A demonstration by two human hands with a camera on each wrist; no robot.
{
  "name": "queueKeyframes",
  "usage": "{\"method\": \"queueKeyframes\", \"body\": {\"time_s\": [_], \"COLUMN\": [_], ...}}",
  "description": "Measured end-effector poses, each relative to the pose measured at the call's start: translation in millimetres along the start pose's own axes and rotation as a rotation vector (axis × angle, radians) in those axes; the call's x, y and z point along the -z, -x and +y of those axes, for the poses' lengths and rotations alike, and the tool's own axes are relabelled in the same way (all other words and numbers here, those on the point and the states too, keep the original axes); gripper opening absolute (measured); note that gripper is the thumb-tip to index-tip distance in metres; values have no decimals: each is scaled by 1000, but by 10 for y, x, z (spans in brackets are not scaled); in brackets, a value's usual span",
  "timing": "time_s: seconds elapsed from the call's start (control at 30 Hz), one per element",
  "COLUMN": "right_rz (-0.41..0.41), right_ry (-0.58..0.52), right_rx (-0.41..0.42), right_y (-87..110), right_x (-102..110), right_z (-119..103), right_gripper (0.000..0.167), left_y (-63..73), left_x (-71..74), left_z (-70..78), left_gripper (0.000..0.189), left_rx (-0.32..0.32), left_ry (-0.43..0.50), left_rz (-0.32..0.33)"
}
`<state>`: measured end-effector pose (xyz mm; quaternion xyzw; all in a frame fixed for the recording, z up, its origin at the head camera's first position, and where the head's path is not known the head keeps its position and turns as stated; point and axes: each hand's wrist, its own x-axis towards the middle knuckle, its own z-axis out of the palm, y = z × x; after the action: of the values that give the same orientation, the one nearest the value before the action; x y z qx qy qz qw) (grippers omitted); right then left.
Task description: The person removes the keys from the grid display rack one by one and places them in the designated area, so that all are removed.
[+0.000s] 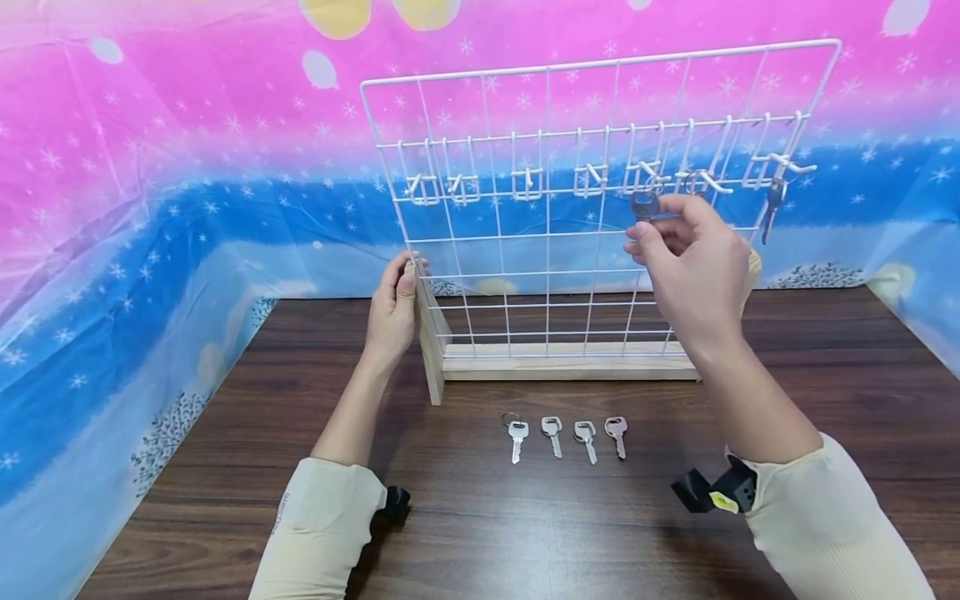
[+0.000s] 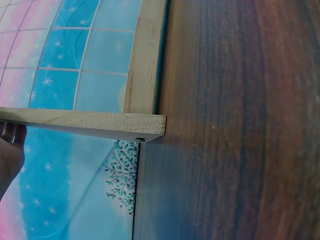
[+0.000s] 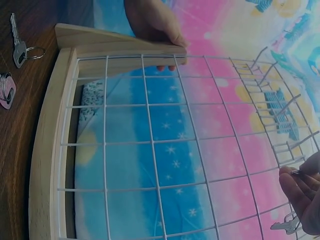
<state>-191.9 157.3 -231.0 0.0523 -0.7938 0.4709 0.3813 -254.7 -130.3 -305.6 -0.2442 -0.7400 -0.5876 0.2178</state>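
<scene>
Upper right in the head view, my right hand [image 1: 697, 271] pinches a grey key [image 1: 644, 204] between thumb and fingers. The key's head and ring are right at a white hook [image 1: 642, 177] on the wire grid [image 1: 547, 239]. My left hand [image 1: 392, 307] grips the wooden side piece [image 1: 428, 333] of the stand, thumb in front. In the left wrist view, fingers [image 2: 19, 135] lie against that side piece [image 2: 75, 120]. One more key [image 1: 774, 200] hangs from the rightmost hook. Beside the right hand, another key [image 3: 286, 226] hangs in the right wrist view.
Several keys with rings lie in a row on the dark wood table in front of the stand, a silver one [image 1: 517, 440] at the left and a pinkish one [image 1: 617, 433] at the right. More white hooks [image 1: 527, 182] line the grid. A patterned cloth [image 1: 225, 150] hangs behind.
</scene>
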Motion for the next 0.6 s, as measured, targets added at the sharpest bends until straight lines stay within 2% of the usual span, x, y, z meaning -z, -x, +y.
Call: {"method": "queueKeyframes", "body": {"time_s": [0.6], "right_rz": [12], "right_ry": [-60], "right_rx": [22], "right_y": [70], "right_x": [123], "right_z": [-47], "right_gripper": [20], "left_y": [-4], "left_x": [-7], "left_z": [-9], "left_gripper": [31], "left_rx": [-2], "left_ry": [9], "left_rz": [3]}}
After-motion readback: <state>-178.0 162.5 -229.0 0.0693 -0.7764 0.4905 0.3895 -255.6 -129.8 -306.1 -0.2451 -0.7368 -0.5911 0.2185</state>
